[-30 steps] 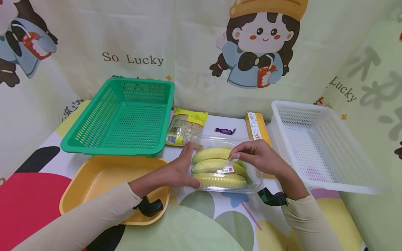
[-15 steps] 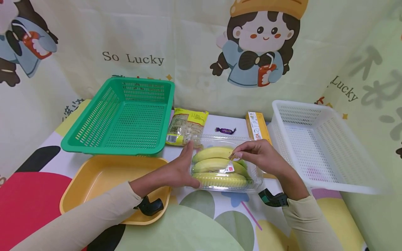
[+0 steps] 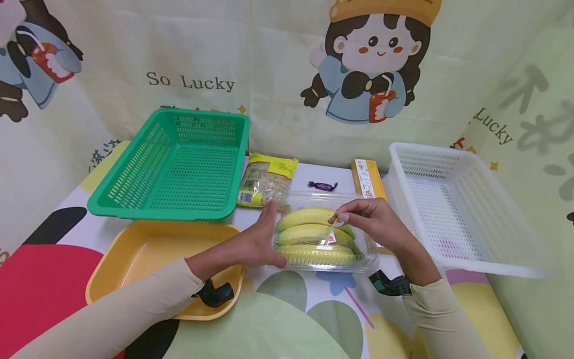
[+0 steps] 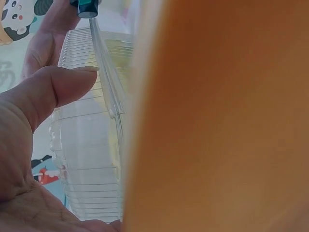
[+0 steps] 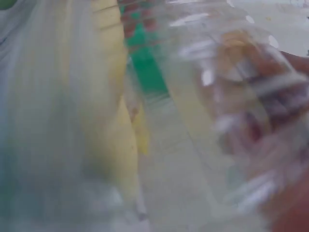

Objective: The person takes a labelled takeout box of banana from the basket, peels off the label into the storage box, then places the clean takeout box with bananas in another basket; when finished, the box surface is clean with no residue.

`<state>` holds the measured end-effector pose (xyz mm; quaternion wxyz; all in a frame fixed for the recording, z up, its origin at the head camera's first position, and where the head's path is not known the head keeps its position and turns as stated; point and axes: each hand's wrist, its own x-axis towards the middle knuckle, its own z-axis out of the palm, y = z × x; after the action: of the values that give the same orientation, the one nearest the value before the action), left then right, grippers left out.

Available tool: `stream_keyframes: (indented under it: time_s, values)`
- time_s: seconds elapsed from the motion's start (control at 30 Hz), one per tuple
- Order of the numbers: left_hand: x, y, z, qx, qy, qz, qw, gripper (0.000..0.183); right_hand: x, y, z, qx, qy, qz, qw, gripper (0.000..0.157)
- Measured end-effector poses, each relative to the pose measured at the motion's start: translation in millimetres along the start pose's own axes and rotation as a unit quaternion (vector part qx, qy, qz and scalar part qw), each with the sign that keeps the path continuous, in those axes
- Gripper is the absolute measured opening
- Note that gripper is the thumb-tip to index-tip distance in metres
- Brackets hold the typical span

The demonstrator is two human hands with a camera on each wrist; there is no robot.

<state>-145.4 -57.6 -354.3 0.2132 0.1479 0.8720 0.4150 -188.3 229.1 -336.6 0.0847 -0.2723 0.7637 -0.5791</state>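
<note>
A clear plastic box [image 3: 365, 263] of bananas [image 3: 305, 233] sits on the table in front of me. My left hand [image 3: 255, 243] rests against its left end with straight, spread fingers, the thumb at the near corner. In the left wrist view that thumb [image 4: 72, 84] lies on the ribbed plastic wall. Above the lid, my right hand [image 3: 374, 222] pinches a label [image 3: 332, 236] between thumb and index finger. The label is partly lifted, its red-printed lower end at the lid. In the right wrist view the hand [image 5: 251, 82] is blurred behind clear plastic.
Behind the box lie a yellow food bag [image 3: 269, 177], a purple wrapped candy [image 3: 323, 186] and an orange-and-white carton [image 3: 376, 179]. A green basket [image 3: 244, 149] and an orange tub [image 3: 100, 269] stand left, a white basket [image 3: 417, 224] right.
The right fingers have shifted slightly, and the label stands up more from the lid, with less of it lying flat. The left hand stays at the box's end.
</note>
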Motion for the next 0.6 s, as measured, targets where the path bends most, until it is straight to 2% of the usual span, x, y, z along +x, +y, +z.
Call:
stream_keyframes:
  time_s: [0.13, 0.2, 0.33, 0.6]
  values:
    - [0.4, -0.3, 1.0, 0.0, 0.001, 0.006, 1.0, 0.132, -0.1, -2.3, -5.6, 0.044, 0.066, -0.029, 0.996, 0.012]
    - [0.8, -0.4, 1.4, 0.003, 0.002, 0.006, 1.0, 0.132, 0.1, -4.1, -8.3, 0.042, 0.084, -0.034, 0.995, 0.013]
    - [1.1, -1.0, 1.5, 0.01, 0.004, 0.004, 0.9999, 0.132, 0.2, -5.8, -9.3, 0.015, 0.073, -0.023, 0.997, 0.012]
    - [1.6, -1.5, 1.7, 0.0, 0.003, 0.016, 0.9999, 0.133, -1.9, -7.9, -7.0, -0.017, 0.084, 0.001, 0.996, 0.015]
